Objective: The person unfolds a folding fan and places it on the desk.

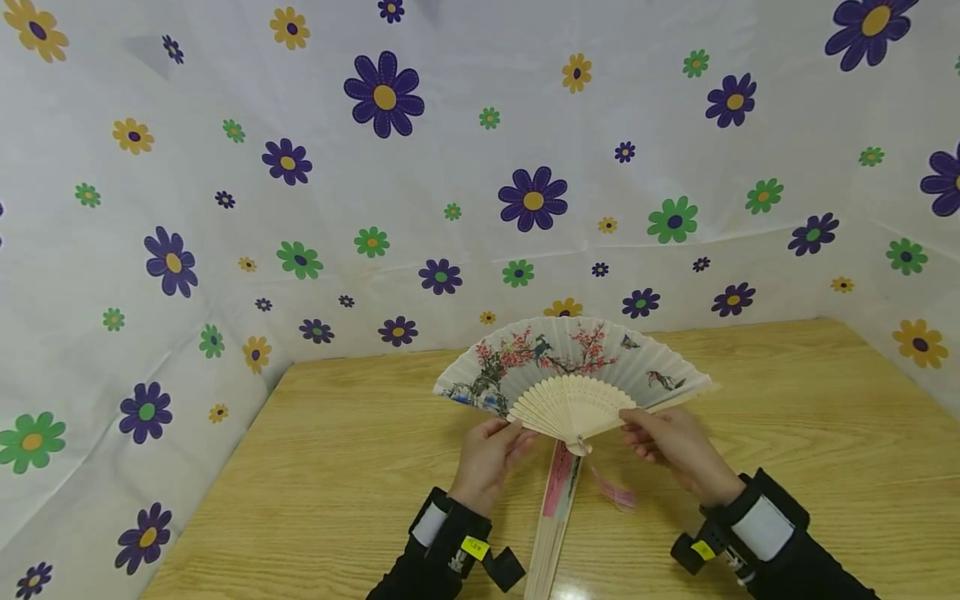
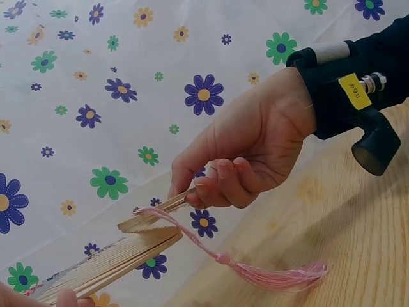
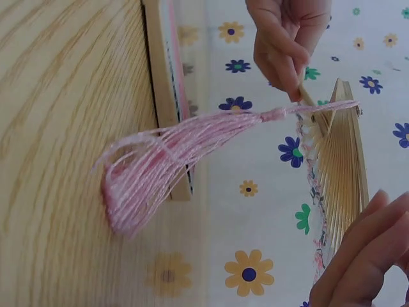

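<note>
A spread folding fan (image 1: 572, 400) with pale slatted ribs and a white leaf painted with pink blossoms and birds is held up over the table. My left hand (image 1: 486, 462) pinches its left edge between thumb and fingers. At the opposite edge, my right hand (image 1: 682, 454) grips the ribs the same way. From the pivot hangs a pink tassel (image 3: 160, 166), its loose threads low over the wood. Below the spread fan lies a second, folded fan (image 1: 550, 533), with a pink patch near its far end. In the left wrist view only fingertips of my left hand show.
The wooden table (image 1: 337, 467) spreads out on both sides of the fans. Behind it and to the sides hangs a white cloth (image 1: 450, 167) printed with purple, yellow and green flowers. Black straps with small cameras (image 1: 504, 568) sit on both wrists.
</note>
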`<move>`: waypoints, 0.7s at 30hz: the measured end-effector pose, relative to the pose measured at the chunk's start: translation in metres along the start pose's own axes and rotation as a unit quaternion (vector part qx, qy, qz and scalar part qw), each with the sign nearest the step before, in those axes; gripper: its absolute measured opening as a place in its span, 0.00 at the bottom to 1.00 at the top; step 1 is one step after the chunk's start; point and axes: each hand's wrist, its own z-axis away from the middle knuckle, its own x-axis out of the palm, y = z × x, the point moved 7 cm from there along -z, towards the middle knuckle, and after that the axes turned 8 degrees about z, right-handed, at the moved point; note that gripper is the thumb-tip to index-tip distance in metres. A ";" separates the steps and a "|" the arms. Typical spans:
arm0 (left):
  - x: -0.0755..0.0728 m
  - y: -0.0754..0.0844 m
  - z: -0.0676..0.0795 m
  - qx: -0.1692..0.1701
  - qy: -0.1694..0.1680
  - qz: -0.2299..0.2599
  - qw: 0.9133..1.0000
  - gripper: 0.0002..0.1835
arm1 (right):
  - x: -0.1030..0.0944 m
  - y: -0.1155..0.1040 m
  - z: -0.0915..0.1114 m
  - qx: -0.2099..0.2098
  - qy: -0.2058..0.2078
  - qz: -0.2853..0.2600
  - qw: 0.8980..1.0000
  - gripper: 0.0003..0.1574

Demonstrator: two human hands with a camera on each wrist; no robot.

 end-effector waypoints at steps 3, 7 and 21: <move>0.001 0.001 0.001 0.001 0.000 0.001 1.000 0.06 | 0.000 0.000 0.001 0.002 -0.002 -0.017 1.000 0.22; 0.001 0.003 0.001 0.001 -0.003 0.015 1.000 0.07 | 0.001 -0.001 0.004 0.015 0.005 -0.042 0.999 0.20; 0.001 0.004 0.000 0.003 -0.003 0.029 1.000 0.07 | 0.001 0.007 0.007 0.034 -0.006 -0.076 0.997 0.19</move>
